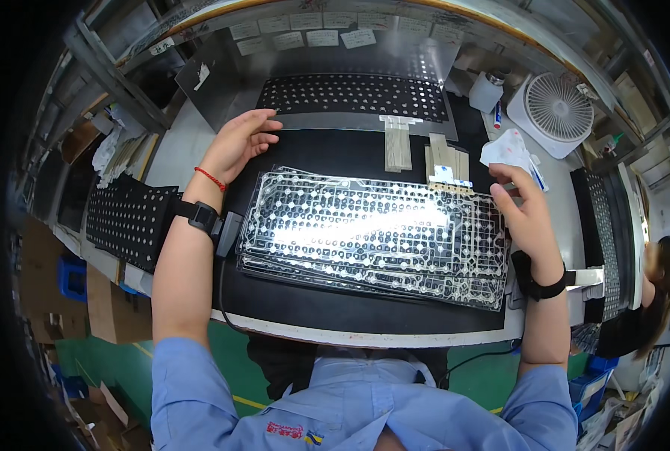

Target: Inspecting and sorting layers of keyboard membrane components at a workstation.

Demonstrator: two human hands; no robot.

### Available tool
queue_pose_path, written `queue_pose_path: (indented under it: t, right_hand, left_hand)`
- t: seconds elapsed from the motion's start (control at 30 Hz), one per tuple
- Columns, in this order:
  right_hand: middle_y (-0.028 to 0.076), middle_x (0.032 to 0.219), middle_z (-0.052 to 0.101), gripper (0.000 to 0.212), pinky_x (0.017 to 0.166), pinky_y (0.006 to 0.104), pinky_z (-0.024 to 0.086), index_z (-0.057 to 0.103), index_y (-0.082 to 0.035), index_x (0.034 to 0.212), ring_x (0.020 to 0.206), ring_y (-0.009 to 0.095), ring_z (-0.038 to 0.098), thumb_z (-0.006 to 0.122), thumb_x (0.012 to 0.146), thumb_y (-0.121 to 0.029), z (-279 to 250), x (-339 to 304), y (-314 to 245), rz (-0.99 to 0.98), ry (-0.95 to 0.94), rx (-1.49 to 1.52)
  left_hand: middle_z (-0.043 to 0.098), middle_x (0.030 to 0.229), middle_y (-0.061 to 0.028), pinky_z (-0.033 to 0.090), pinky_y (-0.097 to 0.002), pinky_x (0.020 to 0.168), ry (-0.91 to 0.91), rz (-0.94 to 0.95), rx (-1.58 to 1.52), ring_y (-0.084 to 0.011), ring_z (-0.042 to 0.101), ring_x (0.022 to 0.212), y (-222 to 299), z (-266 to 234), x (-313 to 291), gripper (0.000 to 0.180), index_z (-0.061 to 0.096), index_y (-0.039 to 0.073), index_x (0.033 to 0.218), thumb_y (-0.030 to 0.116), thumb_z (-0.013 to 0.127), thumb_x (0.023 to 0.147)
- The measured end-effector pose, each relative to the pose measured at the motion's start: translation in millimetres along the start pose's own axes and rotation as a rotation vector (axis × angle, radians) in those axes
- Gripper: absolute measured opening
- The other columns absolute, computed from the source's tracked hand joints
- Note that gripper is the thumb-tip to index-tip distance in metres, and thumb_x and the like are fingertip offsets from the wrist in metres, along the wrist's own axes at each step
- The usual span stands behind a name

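A stack of clear flexible circuit sheets (305, 207) with silvery traces and dots, like keyboard membranes, lies slightly fanned on the black mat (335, 304). Glare covers its middle. My left hand (237, 146) is raised beyond the stack's far left corner, fingers stretched to the right and holding nothing. At the far right corner is my right hand (526, 214), thumb and fingers apart. Whether it touches the sheet edge I cannot tell. Flat ribbon tails (398, 150) reach away from the stack's far side, and a second bunch of tails (457, 159) is beside them.
A black perforated sheet (350, 96) rests against a metal panel at the back. Back right are a white fan (559, 109), a bottle (486, 93), a marker (498, 114) and crumpled white paper (509, 149). Black dotted sheets (128, 218) lie left. A person (650, 286) sits far right.
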State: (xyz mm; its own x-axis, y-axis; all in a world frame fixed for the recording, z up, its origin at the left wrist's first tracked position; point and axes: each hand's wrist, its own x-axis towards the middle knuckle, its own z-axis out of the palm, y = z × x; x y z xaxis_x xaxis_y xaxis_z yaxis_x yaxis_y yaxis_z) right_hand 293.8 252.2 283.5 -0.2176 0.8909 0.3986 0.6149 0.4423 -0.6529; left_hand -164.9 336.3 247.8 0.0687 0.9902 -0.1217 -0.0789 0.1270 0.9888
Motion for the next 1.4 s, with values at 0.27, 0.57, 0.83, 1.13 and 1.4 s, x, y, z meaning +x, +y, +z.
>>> queue_pose_path:
  t: [0.27, 0.57, 0.83, 1.13, 1.4]
  right_hand:
    - [-0.002, 0.086, 0.062, 0.016, 0.068, 0.0206, 0.043, 0.064, 0.001, 0.104, 0.075, 0.004, 0.052, 0.059, 0.093, -0.010, -6, 3, 21, 0.327, -0.290, 0.327]
    - [-0.003, 0.088, 0.061, 0.014, 0.074, 0.0199, 0.042, 0.063, -0.001, 0.100, 0.080, 0.004, 0.052, 0.055, 0.097, -0.012, 1, 5, 44, 0.344, 0.024, 0.538]
    - [-0.003, 0.089, 0.061, 0.020, 0.070, 0.0186, 0.040, 0.063, -0.001, 0.105, 0.077, 0.003, 0.052, 0.054, 0.098, -0.017, 1, 8, 39, 0.365, 0.183, 0.607]
    - [-0.004, 0.084, 0.063, 0.021, 0.061, 0.0186, 0.038, 0.064, -0.003, 0.105, 0.067, 0.001, 0.049, 0.055, 0.098, -0.020, 1, 7, 38, 0.373, 0.164, 0.686]
    - [-0.004, 0.073, 0.059, 0.025, 0.053, 0.0189, 0.038, 0.064, -0.002, 0.103, 0.056, 0.002, 0.047, 0.055, 0.098, -0.025, -8, 4, 36, 0.393, 0.174, 0.620]
  left_hand:
    - [0.065, 0.107, -0.0075, 0.051, -0.0225, 0.076, -0.092, -0.040, -0.002, -0.0118, 0.063, 0.088, -1, 0, -4, 0.034, 0.054, 0.003, 0.125, 0.026, 0.050, 0.100]
    - [0.066, 0.102, -0.0080, 0.052, -0.0222, 0.076, -0.259, -0.084, -0.078, -0.0116, 0.064, 0.086, 8, 15, -9, 0.040, 0.056, 0.000, 0.119, 0.034, 0.042, 0.103]
    - [0.064, 0.087, 0.0038, 0.039, -0.0145, 0.057, -0.206, 0.012, 0.115, -0.0003, 0.048, 0.062, 2, 16, -7, 0.024, 0.063, 0.004, 0.107, 0.024, 0.055, 0.098]
    - [0.054, 0.075, 0.0095, 0.032, -0.0167, 0.055, -0.069, 0.049, 0.014, -0.0005, 0.041, 0.061, -3, 9, 0, 0.018, 0.063, 0.008, 0.102, 0.024, 0.056, 0.097]
    - [0.044, 0.064, 0.0078, 0.031, -0.0181, 0.051, -0.105, 0.111, -0.055, -0.0028, 0.036, 0.054, 1, 8, -2, 0.017, 0.059, 0.010, 0.097, 0.024, 0.051, 0.100]
